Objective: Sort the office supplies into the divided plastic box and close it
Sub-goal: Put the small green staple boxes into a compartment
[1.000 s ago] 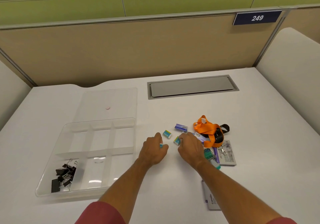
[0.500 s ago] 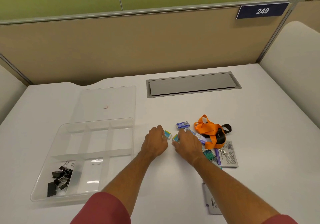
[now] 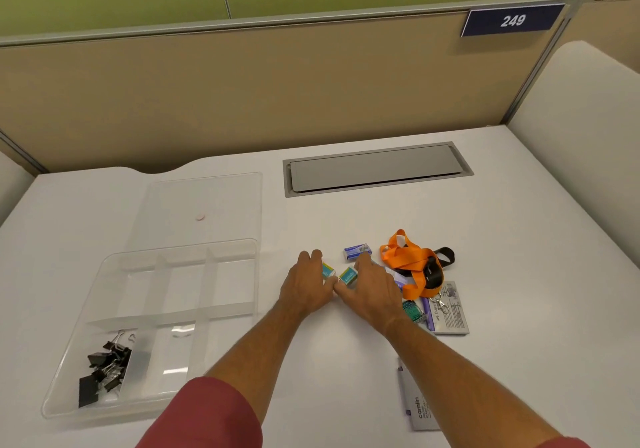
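Observation:
The clear divided box (image 3: 114, 267) lies open at the left, its lid (image 3: 221, 191) flat behind it. Black binder clips (image 3: 104, 368) fill its near-left compartment. My left hand (image 3: 306, 286) pinches a small teal box (image 3: 327, 270) between thumb and fingers on the table. Right beside it, my right hand (image 3: 372, 286) pinches a second small teal box (image 3: 347, 276); the two thumbs nearly touch. A blue box (image 3: 357, 251) lies just beyond my right fingertips. An orange lanyard (image 3: 408, 260) with a black clip sits at the right.
A printed packet (image 3: 450, 309) and a dark green item (image 3: 412, 311) lie right of my right wrist. A white Camlin packet (image 3: 415, 402) sits near the front edge. A grey cable hatch (image 3: 377, 169) is set into the desk behind. Partition walls enclose the desk.
Both hands slid slightly forward and closer together. My left hand reached the teal box that lay ahead of it, and my right hand closed round the other one.

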A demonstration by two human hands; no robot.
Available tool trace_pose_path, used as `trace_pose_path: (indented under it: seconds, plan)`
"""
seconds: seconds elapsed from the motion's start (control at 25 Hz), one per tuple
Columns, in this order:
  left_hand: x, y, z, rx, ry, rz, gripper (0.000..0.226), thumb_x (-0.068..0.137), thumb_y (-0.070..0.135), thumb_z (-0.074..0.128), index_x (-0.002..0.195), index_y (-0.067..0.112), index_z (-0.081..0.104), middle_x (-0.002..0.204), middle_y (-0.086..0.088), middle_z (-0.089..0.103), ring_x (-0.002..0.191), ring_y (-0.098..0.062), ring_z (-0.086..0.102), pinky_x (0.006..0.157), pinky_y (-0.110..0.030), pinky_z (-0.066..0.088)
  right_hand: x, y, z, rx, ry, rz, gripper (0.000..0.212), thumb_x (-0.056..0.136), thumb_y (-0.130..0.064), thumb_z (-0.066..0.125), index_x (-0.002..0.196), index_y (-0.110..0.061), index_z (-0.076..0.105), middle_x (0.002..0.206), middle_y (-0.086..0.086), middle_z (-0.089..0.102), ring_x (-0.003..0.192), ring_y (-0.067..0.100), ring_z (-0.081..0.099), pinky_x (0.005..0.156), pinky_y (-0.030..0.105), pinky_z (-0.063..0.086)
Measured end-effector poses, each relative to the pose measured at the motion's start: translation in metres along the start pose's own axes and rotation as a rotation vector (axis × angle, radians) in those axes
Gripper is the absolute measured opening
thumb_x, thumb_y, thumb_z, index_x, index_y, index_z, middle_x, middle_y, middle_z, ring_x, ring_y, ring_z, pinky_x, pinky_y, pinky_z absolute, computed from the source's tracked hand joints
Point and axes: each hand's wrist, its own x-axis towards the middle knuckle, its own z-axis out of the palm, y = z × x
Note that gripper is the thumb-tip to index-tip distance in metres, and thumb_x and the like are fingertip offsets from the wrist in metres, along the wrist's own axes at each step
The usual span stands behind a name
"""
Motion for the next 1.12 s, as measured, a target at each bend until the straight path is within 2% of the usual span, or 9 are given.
trace_pose_path:
  seconds: [0.12,0.28,0.48,0.64,0.72,0.8,0.88,0.96,1.12]
  plan:
    - [0.002,0.003,0.004,0.077,-0.034,-0.016,0.048,0.090,0.040,0.059,0.125,0.010,0.043,0.122,-0.012,0.046,0.105,-0.026,0.056,0.081,-0.032,0.048,-0.001,0.005,-0.006,0.047,0.012,0.005,0.076,0.077,-0.064,0.059,0.130,-0.013,0.043,0.122,0.004,0.062,0.106,0.019,0.062,0.077,0.033,0.057]
    - [-0.003,0.006,0.000,0.051,-0.031,-0.021,0.045,0.087,0.039,0.063,0.117,0.010,0.045,0.118,-0.010,0.051,0.105,-0.025,0.055,0.084,-0.033,0.047,-0.008,0.005,-0.017,0.132,0.064,-0.013,0.052,0.078,-0.049,0.066,0.112,-0.015,0.047,0.103,0.003,0.066,0.082,0.010,0.059,0.064,0.022,0.053]
    - [-0.023,0.002,-0.025,-0.002,0.034,-0.055,0.048,0.080,0.042,0.066,0.109,0.011,0.046,0.109,-0.009,0.055,0.099,-0.026,0.056,0.077,-0.032,0.046,-0.019,-0.005,-0.023,0.152,0.070,-0.024,0.045,0.076,-0.039,0.069,0.107,-0.017,0.047,0.093,0.000,0.061,0.083,0.015,0.062,0.063,0.024,0.052]
    - [-0.047,-0.006,-0.049,-0.015,0.079,-0.065,0.048,0.078,0.043,0.068,0.108,0.014,0.045,0.104,-0.007,0.058,0.091,-0.025,0.058,0.077,-0.035,0.054,-0.031,-0.026,-0.026,0.159,0.137,-0.131,0.024,0.081,-0.024,0.062,0.091,-0.018,0.041,0.076,0.003,0.057,0.067,0.017,0.058,0.056,0.027,0.049]
    - [-0.063,-0.011,-0.060,-0.012,0.113,-0.081,0.048,0.078,0.044,0.067,0.108,0.015,0.045,0.104,-0.007,0.058,0.091,-0.024,0.059,0.077,-0.035,0.055,-0.041,-0.039,-0.024,0.167,0.142,-0.185,0.019,0.083,-0.021,0.059,0.091,-0.018,0.043,0.072,0.002,0.056,0.062,0.016,0.056,0.051,0.021,0.043]
    - [-0.075,-0.018,-0.070,-0.003,0.150,-0.097,0.046,0.078,0.043,0.066,0.108,0.014,0.047,0.104,-0.007,0.058,0.092,-0.025,0.059,0.078,-0.035,0.054,-0.048,-0.051,-0.021,0.183,0.126,-0.213,0.021,0.086,-0.021,0.056,0.106,-0.020,0.052,0.078,0.004,0.064,0.067,0.014,0.059,0.055,0.021,0.046]
    - [-0.086,-0.029,-0.079,0.001,0.174,-0.113,0.043,0.080,0.042,0.063,0.109,0.014,0.051,0.104,-0.007,0.058,0.092,-0.025,0.058,0.079,-0.035,0.054,-0.051,-0.061,-0.016,0.207,0.109,-0.244,0.032,0.089,-0.021,0.052,0.120,-0.022,0.059,0.096,0.006,0.071,0.082,0.017,0.064,0.073,0.028,0.053]
    - [-0.097,-0.042,-0.089,0.007,0.200,-0.124,0.040,0.080,0.042,0.061,0.107,0.014,0.052,0.104,-0.008,0.056,0.091,-0.026,0.058,0.080,-0.037,0.054,-0.051,-0.073,-0.010,0.214,0.097,-0.271,0.028,0.090,-0.020,0.051,0.115,-0.017,0.064,0.106,0.006,0.071,0.091,0.019,0.064,0.083,0.032,0.051]
    - [-0.107,-0.081,-0.114,0.003,0.257,-0.131,0.037,0.080,0.037,0.061,0.107,0.014,0.053,0.103,-0.007,0.053,0.092,-0.027,0.056,0.076,-0.034,0.050,-0.053,-0.110,0.007,0.211,0.075,-0.254,0.016,0.091,-0.029,0.055,0.101,-0.016,0.056,0.096,0.005,0.067,0.081,0.016,0.060,0.079,0.029,0.052]
